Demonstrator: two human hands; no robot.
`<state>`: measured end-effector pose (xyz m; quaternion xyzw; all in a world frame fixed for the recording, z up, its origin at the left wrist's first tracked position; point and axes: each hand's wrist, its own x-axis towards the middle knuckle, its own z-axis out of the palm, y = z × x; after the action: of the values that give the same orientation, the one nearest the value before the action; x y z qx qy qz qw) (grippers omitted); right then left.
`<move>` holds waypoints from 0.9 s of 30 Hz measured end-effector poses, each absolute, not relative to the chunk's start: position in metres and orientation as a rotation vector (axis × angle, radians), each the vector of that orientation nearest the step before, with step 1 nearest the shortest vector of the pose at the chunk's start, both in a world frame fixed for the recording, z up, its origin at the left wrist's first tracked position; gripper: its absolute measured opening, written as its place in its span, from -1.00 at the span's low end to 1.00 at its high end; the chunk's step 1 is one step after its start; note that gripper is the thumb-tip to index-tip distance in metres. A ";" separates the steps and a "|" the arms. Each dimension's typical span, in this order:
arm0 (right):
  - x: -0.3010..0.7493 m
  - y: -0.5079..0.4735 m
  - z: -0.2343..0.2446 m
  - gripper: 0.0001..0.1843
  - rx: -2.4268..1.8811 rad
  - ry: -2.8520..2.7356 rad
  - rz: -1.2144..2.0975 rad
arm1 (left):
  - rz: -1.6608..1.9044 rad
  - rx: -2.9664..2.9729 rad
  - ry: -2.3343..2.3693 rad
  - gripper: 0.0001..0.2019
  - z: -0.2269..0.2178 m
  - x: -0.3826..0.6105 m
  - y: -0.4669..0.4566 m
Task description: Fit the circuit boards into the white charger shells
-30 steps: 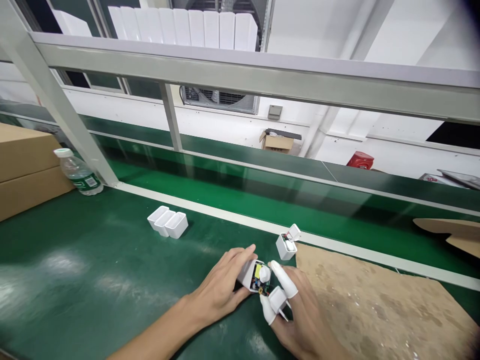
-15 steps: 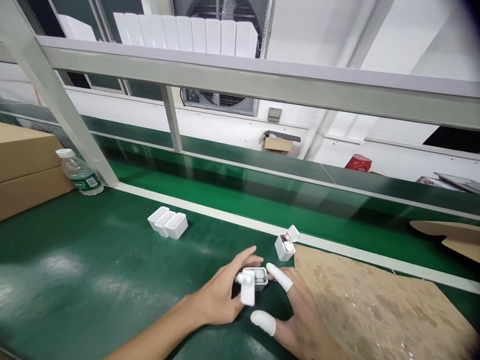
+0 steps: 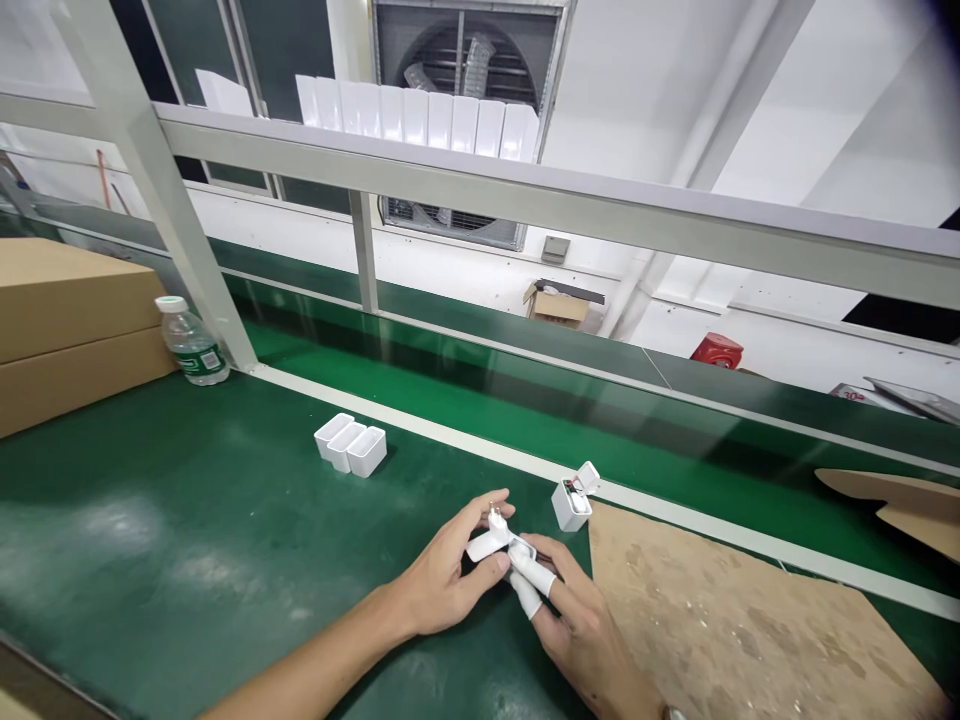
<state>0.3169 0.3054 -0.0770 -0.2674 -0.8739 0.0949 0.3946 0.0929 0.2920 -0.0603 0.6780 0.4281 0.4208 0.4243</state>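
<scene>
Low over the green bench, both hands are around a small white plug casing (image 3: 489,543). Metal pins seem to stick up from its top. My left hand (image 3: 450,575) grips its left side between thumb and fingers. White finger cots cover the thumb and index finger of my right hand (image 3: 574,610), which are pinched on the casing's right end and hide part of it. Just beyond stands an open white box (image 3: 572,507), its lid tilted up and small parts with a red wire inside. Three white open-topped housings (image 3: 350,446) sit side by side farther left.
A stained cardboard sheet (image 3: 750,620) lies on the bench (image 3: 187,500) to the right. At the far left are cardboard boxes (image 3: 82,340) and a water bottle (image 3: 193,345). A metal frame rail (image 3: 525,190) crosses above, with a green conveyor belt (image 3: 450,400) behind.
My right hand has closed in from the right, its finger and thumb now pinched on the casing. The casing has turned so its pins point up. The view has shifted slightly.
</scene>
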 end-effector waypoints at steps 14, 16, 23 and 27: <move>0.317 0.309 -0.084 -0.57 -0.832 -2.172 0.463 | 1.207 1.956 1.110 -0.32 -0.064 0.099 0.296; 0.318 0.309 -0.081 -0.62 -0.857 -2.215 0.472 | 1.203 1.970 1.117 -0.33 -0.065 0.099 0.297; 0.317 0.310 -0.075 -0.56 -0.863 -2.275 0.422 | 1.160 1.971 1.102 -0.30 -0.067 0.096 0.301; 0.317 0.309 -0.081 -0.56 -0.876 -2.333 0.477 | 1.144 1.979 1.088 -0.29 -0.069 0.094 0.302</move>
<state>0.3167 0.3088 -0.0805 -0.3297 -0.8778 0.1794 0.2977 0.0938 0.3020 -0.0695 0.7457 0.4099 0.4309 0.3004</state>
